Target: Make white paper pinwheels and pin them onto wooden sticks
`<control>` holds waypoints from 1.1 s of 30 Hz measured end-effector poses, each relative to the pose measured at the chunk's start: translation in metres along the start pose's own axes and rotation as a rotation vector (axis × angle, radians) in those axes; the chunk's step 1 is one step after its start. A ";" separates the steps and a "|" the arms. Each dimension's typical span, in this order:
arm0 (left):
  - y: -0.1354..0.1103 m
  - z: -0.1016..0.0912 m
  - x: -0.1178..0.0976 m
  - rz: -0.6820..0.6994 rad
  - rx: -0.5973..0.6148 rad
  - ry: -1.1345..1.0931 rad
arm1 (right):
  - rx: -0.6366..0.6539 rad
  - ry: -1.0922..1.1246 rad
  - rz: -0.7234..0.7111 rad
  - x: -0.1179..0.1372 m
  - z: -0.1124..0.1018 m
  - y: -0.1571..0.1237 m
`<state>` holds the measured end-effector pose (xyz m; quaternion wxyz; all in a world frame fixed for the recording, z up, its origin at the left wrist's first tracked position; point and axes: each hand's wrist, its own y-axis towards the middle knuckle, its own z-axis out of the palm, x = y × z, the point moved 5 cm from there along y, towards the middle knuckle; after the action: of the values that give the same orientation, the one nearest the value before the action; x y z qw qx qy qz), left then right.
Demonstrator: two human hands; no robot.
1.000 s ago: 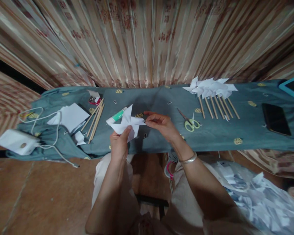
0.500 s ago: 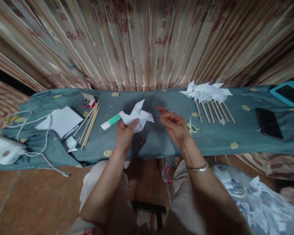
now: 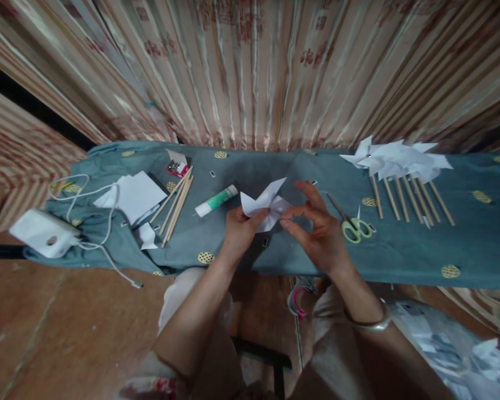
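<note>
A white paper pinwheel head (image 3: 266,201) with folded, pointed blades is held over the table. My left hand (image 3: 242,229) is closed on its left side, thumb pressed on the paper close to the middle. From the right, my right hand (image 3: 316,230) comes up to the pinwheel, thumb and index finger pinched together at its edge and the other fingers raised. A small metal pin seemed to be in that pinch a moment ago; the fingertips now mostly hide it. A glue stick (image 3: 216,201) lies left of my hands, and green-handled scissors (image 3: 355,229) lie partly open to the right.
Wooden sticks (image 3: 177,212), an open box of small metal pins (image 3: 178,168) and white paper sheets (image 3: 135,194) lie left. A white device (image 3: 44,233) with cables is farther left. Finished pinwheels (image 3: 404,161) on sticks lie right. A bag of paper scraps (image 3: 445,339) stands below.
My right hand has come in to the pinwheel, which has tilted. The view has turned left, so the table's things appear farther right and the scissors show more fully.
</note>
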<state>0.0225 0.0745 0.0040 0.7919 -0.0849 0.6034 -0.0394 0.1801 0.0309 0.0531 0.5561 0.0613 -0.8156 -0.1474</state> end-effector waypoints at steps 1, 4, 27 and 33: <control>-0.001 0.001 0.000 -0.002 0.008 -0.002 | 0.001 -0.034 -0.023 0.001 0.002 0.000; -0.003 0.003 0.000 -0.020 0.045 0.003 | 0.008 -0.120 -0.082 0.005 0.006 -0.001; -0.006 0.004 0.000 -0.054 0.193 -0.008 | -0.011 -0.125 -0.053 -0.011 0.006 0.001; -0.007 0.003 0.000 -0.049 0.200 0.017 | -0.013 -0.126 -0.047 -0.011 0.006 0.001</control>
<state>0.0259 0.0678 0.0058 0.7900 -0.0196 0.6010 -0.1193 0.1790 0.0355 0.0417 0.5003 0.0675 -0.8465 -0.1694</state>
